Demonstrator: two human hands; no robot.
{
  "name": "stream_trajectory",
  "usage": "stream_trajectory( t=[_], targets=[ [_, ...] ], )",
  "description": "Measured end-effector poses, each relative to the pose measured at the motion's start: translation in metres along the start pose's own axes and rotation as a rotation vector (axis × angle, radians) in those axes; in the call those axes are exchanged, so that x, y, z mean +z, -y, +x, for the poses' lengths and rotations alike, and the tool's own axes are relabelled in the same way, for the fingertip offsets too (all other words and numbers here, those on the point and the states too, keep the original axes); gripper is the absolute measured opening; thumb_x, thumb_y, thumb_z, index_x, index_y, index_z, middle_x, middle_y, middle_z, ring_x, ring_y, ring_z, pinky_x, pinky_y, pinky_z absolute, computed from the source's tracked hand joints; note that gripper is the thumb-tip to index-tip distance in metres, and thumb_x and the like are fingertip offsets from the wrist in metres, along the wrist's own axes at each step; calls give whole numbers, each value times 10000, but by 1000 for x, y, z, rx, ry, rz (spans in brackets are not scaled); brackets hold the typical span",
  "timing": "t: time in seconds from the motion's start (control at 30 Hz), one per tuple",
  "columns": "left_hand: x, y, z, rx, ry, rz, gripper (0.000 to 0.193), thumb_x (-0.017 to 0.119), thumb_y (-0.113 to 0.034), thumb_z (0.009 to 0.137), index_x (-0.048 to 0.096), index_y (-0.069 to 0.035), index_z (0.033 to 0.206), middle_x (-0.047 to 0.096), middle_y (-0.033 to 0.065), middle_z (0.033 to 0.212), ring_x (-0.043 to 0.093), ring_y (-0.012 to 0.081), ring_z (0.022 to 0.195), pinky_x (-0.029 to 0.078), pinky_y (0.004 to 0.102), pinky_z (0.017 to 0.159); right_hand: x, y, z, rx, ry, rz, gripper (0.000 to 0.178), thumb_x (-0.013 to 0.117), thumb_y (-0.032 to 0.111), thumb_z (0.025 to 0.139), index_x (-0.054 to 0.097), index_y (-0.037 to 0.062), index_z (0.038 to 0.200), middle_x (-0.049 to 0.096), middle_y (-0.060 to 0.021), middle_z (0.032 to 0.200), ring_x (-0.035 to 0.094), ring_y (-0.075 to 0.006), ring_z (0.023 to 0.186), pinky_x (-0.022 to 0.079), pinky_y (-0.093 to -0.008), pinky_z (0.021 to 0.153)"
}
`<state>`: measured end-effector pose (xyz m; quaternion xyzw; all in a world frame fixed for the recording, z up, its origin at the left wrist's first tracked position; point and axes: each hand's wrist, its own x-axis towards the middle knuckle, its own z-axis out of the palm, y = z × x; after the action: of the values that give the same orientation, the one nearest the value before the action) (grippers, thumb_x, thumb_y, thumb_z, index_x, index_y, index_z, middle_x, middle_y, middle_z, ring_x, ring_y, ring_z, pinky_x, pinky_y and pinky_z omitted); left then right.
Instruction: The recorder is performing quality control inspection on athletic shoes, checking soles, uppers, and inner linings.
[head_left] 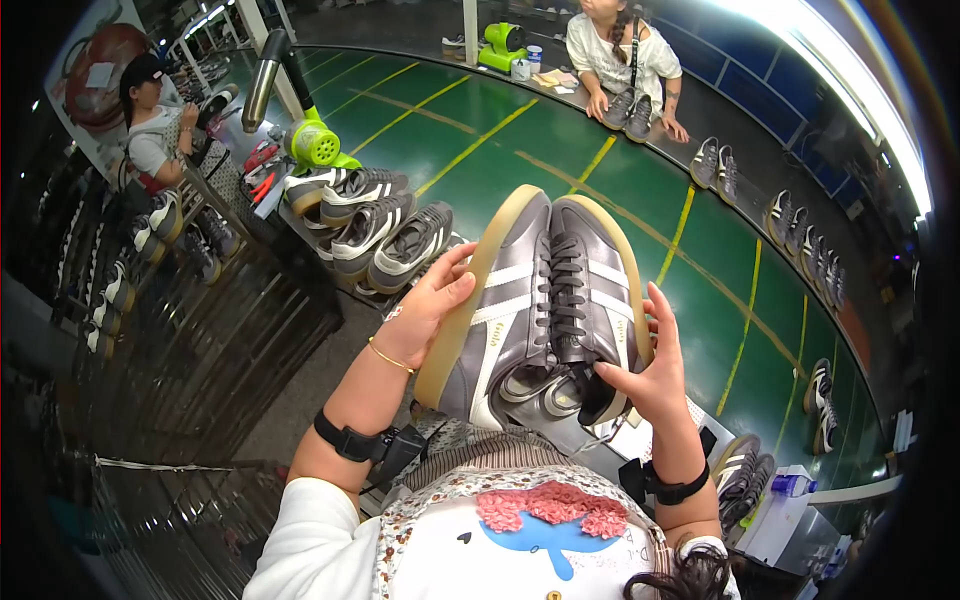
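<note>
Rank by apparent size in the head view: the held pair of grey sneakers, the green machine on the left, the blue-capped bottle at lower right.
1. Pair of grey sneakers, held up between left hand and right hand; being nearest the camera inflates it.
2. Green machine.
3. Blue-capped bottle, smallest.

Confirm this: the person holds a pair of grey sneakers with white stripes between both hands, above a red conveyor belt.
Not quite. The head view shows the left hand and right hand holding the pair of grey sneakers, but the conveyor belt is green, not red.
</note>
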<state>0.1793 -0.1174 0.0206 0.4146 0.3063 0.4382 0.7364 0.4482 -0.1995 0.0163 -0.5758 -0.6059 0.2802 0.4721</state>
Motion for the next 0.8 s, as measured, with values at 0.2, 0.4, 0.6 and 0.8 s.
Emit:
stream_trajectory(
  t=[0.2,0.4,0.6,0.8],
  targets=[
    [-22,-8,-25,110,-55,-145,585,569,-236,859,281,-34,1326,451,76,1183,457,163,1098,400,296,917,23,12,16,-44,79,53,941,762,148,513,301,109,1332,426,-130,1160,454,-260,1043,385,-365,906],
    [-62,15,-53,311,-69,-681,710,404,-568,837,321,-61,1326,435,157,1281,476,292,1133,394,434,959,92,44,41,45,520,744,785,653,129,722,194,64,1356,365,-148,1240,384,-235,1158,320,-358,973],
    [-110,-24,-81,435,107,-668,751,366,-632,810,356,-74,1313,429,141,1295,462,298,1144,370,458,972,192,97,74,-307,594,481,668,511,299,853,196,-20,1348,350,-235,1232,339,-328,1186,236,-364,1011],
    [-184,-49,-122,423,-35,-673,750,355,-636,811,360,-77,1311,434,135,1292,461,298,1145,369,458,973,300,160,79,-333,791,282,692,495,342,856,186,-45,1340,279,-304,1290,253,-396,1251,224,-385,1038]
  ],
)
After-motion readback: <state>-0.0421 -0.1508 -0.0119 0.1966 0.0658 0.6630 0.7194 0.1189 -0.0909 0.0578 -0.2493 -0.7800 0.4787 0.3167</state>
